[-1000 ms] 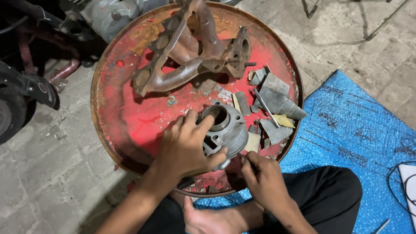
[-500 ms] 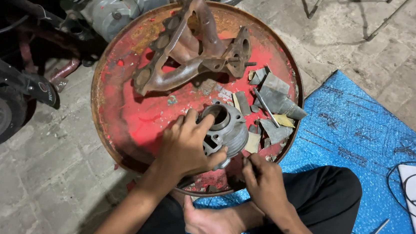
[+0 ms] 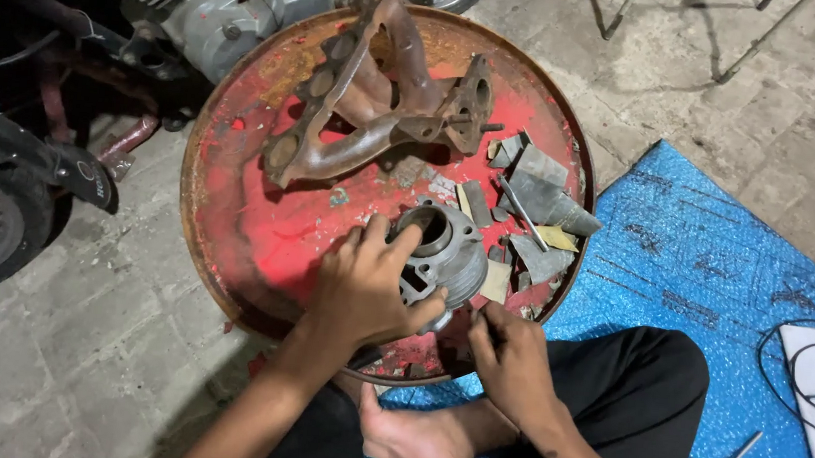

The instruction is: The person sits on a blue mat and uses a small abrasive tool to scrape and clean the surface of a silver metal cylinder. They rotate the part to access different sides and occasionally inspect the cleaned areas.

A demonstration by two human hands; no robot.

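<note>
Head view: a ribbed grey metal cylinder (image 3: 440,252) is clasped by the left grip (image 3: 368,289); the right grip (image 3: 509,361), curled narrow, is pressed against its base.

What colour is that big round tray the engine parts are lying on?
The round tray is red, with worn, rusty patches and a rusty rim; the head view shows it.

The red tray (image 3: 230,233) has bare room along its left edge; the rusty manifold (image 3: 380,99) blocks the far edge, metal scraps (image 3: 537,211) crowd the right.

One round red tray (image 3: 230,233); one rusty exhaust manifold (image 3: 370,98); one grey engine cylinder (image 3: 445,247); two hands, left hand (image 3: 368,289), right hand (image 3: 509,361); one blue mat (image 3: 708,275).
</note>
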